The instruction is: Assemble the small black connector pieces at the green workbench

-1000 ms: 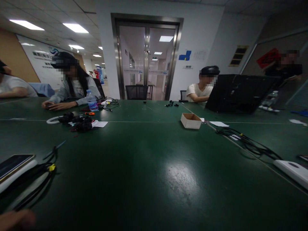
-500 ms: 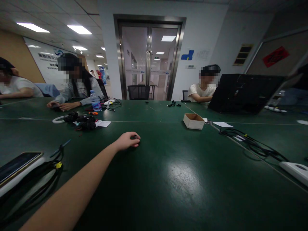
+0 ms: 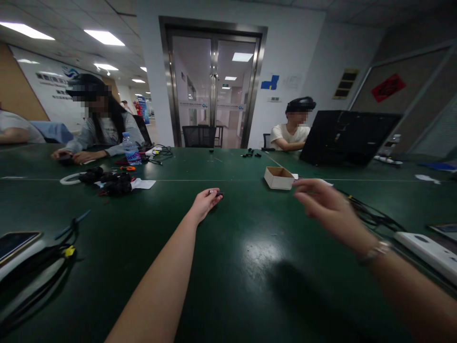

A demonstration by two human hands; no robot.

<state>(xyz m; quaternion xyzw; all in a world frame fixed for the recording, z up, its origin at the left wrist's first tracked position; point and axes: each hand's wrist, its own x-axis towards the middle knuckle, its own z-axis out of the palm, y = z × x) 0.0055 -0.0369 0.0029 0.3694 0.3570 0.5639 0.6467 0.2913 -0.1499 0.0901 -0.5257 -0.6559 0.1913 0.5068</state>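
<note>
Green table [image 3: 223, 271], left hand [image 3: 205, 204] pinching dark object [image 3: 220, 194] (shape unclear), unclenched right hand [image 3: 330, 206] newly near box [image 3: 278, 182]

The left forearm [image 3: 160, 276], lower centre of the frame, is bare. A shiny, silvery band [image 3: 382, 248] circles the right wrist [image 3: 364, 242], its details blurred.

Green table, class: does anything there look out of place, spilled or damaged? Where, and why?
Nothing on the green table looks spilled or damaged. The untidiest spot is the jumbled black bundle toward the left, because its pieces lie heaped in no clear order. The open box stands upright. The left hand holds a small dark object.
</note>
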